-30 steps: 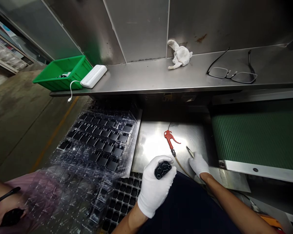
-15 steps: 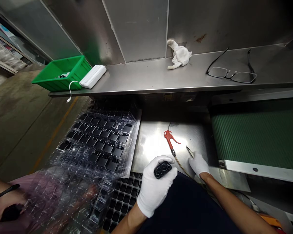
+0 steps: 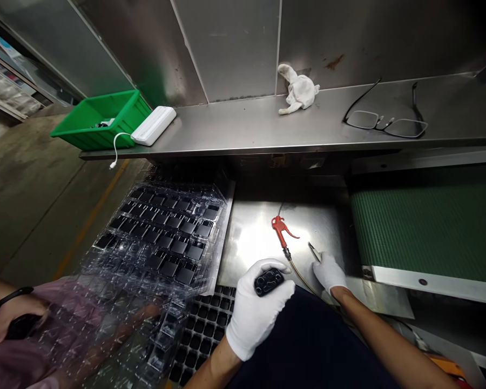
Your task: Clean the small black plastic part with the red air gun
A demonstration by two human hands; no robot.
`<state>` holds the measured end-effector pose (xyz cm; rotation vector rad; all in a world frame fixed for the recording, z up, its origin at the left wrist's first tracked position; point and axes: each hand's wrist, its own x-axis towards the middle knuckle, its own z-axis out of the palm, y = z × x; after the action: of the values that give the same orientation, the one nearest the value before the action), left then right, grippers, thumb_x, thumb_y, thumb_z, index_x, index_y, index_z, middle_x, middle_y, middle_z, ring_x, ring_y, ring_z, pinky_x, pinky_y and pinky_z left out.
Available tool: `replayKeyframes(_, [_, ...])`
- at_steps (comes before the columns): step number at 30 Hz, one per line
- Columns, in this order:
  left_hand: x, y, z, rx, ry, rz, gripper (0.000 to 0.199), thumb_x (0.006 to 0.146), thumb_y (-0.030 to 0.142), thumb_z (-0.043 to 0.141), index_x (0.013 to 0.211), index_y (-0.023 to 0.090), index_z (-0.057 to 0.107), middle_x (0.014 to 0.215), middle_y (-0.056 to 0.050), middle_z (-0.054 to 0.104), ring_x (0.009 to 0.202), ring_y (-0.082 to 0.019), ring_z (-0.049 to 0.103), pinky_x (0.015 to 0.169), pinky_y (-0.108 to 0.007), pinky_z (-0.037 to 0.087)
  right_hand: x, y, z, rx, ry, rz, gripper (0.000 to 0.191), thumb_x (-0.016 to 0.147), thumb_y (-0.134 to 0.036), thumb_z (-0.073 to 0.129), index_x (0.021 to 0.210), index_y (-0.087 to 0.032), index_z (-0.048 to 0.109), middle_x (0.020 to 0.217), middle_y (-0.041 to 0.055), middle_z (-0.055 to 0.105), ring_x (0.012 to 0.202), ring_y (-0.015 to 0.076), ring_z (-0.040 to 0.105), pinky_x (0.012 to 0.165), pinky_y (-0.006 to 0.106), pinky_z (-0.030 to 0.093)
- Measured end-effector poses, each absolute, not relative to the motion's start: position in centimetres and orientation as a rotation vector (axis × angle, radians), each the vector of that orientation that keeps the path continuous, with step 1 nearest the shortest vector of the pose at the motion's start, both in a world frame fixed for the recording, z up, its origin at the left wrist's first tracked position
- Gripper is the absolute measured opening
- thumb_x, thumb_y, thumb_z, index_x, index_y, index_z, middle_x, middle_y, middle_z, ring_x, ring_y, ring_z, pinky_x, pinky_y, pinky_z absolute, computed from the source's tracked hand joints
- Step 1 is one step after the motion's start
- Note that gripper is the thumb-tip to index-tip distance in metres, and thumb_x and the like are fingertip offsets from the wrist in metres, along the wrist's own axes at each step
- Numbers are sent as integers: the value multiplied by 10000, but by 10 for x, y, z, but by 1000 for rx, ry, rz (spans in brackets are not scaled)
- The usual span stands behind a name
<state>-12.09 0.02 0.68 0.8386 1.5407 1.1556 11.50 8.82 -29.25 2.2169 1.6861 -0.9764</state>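
Note:
My left hand (image 3: 253, 310), in a white glove, is closed round a small black moulded plastic part (image 3: 269, 282). Round recesses show on the part's upturned face. In my right hand (image 3: 329, 272), also gloved in white, is a slim tool with a pale handle and a dark pointed tip (image 3: 314, 250); it looks like a craft knife. Its tip points up and left, just above or on the steel tabletop (image 3: 247, 237). Between and beyond my hands lies a red air blow gun (image 3: 282, 233) on its hose, touched by neither hand.
Clear plastic trays (image 3: 162, 232) holding several black parts are stacked at left, over a black grid tray (image 3: 204, 329). A co-worker's hand (image 3: 20, 319) holds a dark object there. The steel shelf (image 3: 235, 127) carries a green bin (image 3: 101, 121), power bank, white cloth and glasses (image 3: 384, 123). Right stands a green conveyor (image 3: 425, 221).
The black part in my left hand has tilted slightly. My right hand stays almost still. At lower left, the co-worker's hand has shifted a little up and to the right.

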Motion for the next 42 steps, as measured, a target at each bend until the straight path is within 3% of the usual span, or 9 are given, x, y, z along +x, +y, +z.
replayKeyframes(42, [-118,1,4,643,1433,1185,198,723,112,758,900,187,710,903,-8,756,848,-165,704,849,-298,572,112,88,-279,2201,1645,-1010,277,1068,-349,531,1243,-142,591,1129,87,613,912,198,621,907,392,533])
